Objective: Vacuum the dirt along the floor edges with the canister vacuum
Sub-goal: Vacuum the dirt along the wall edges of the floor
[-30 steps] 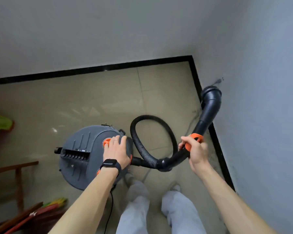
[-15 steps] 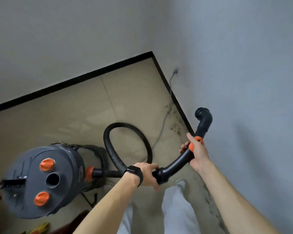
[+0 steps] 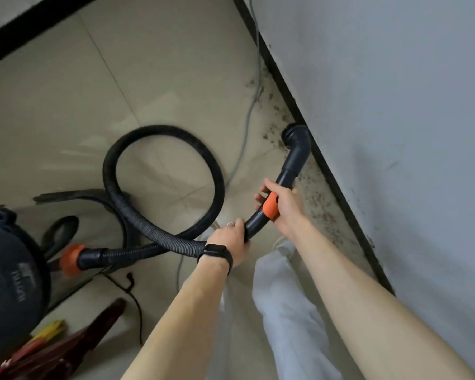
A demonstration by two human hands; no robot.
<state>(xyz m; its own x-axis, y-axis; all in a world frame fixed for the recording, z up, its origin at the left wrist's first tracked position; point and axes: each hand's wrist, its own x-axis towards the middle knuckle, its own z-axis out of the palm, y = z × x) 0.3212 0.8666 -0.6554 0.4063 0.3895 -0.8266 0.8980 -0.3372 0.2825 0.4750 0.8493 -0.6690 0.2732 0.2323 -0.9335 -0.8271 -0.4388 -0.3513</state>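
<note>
Edge pass in hand — right hand grasps the wand's orange collar, left hand clenches the hose, nozzle at the dirt beside the skirting — next likely needs a slow drag along that edge.

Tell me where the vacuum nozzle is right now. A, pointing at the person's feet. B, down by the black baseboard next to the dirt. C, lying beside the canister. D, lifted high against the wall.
B: the nozzle sits low beside the black baseboard, with specks of dirt on the floor right next to it.
</note>
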